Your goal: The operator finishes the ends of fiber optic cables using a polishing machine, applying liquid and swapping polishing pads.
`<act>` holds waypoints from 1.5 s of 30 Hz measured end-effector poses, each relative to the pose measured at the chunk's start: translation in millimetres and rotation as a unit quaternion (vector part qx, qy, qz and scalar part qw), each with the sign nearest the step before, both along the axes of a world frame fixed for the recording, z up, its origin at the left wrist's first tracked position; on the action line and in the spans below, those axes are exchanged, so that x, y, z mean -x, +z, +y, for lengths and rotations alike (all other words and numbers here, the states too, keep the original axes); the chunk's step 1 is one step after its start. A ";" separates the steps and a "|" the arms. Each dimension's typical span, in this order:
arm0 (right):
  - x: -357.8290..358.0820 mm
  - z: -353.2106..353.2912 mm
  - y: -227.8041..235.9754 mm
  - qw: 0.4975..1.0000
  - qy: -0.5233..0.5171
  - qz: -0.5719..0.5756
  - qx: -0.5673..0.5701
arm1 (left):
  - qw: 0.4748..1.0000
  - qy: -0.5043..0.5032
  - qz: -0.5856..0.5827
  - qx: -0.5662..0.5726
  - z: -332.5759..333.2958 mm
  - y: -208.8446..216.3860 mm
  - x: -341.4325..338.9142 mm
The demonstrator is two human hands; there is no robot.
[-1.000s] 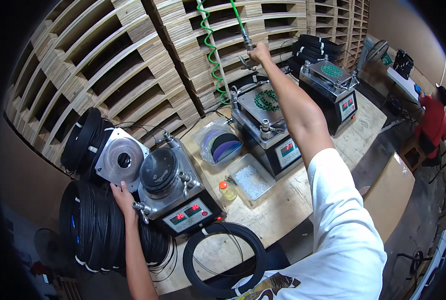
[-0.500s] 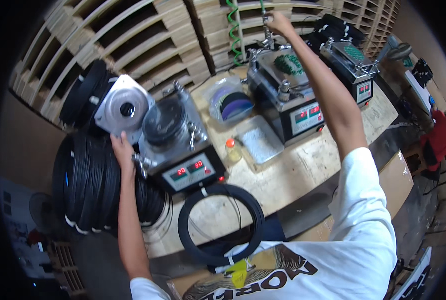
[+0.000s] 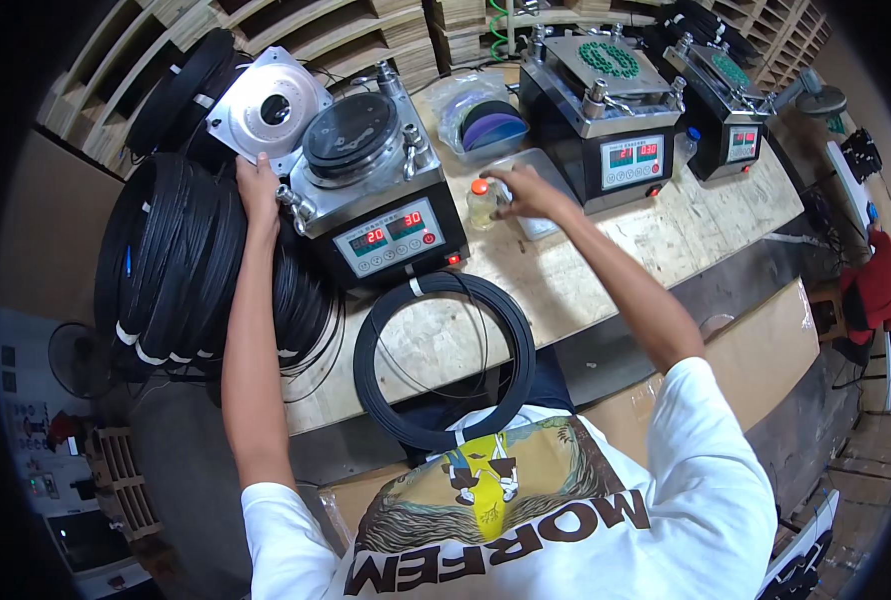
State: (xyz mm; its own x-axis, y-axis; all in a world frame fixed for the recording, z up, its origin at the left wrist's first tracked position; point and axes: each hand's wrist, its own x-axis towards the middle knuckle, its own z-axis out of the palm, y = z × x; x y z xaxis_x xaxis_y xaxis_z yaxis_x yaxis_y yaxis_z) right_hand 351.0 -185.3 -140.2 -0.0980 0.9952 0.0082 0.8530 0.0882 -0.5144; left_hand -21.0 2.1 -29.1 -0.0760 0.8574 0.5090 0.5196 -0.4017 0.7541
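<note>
My left hand (image 3: pixel 258 188) grips the lower edge of a square silver metal plate (image 3: pixel 234 112) with a round raised middle and a centre hole. The plate stands tilted beside a machine (image 3: pixel 391 240) with red digits, whose top bears a round black disc (image 3: pixel 351 133) on a clear ring. My right hand (image 3: pixel 529 192) is over a clear tray (image 3: pixel 546 228), thumb and fingers apart, close beside a small bottle (image 3: pixel 482 208) with an orange cap. Whether its fingertips touch the bottle is hard to tell.
Coiled black cords (image 3: pixel 176 260) are piled at the left. A black cord ring (image 3: pixel 368 365) leans on the table's front edge. Bagged coloured discs (image 3: pixel 491 128) lie behind the bottle. Two more machines (image 3: pixel 626 150) (image 3: pixel 731 125) with green pieces stand at the right.
My right hand has come down from the metal fitting by the green coiled hose to beside the bottle. My left hand stays at the metal plate. The view has shifted.
</note>
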 end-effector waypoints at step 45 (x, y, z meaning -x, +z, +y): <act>109.5 173.8 249.3 0.869 0.142 -0.453 -0.143 | 0.999 0.025 -0.039 -0.008 -5.8 -6.9 -20.6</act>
State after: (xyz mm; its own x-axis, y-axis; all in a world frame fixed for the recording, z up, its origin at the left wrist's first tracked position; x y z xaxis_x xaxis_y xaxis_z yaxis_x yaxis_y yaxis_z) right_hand 241.5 -11.5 109.1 -0.4338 0.9000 0.0420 0.8194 0.3747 0.4337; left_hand -0.4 -3.8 -36.0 -0.1585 0.8430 0.5140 0.4788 -0.3896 0.7867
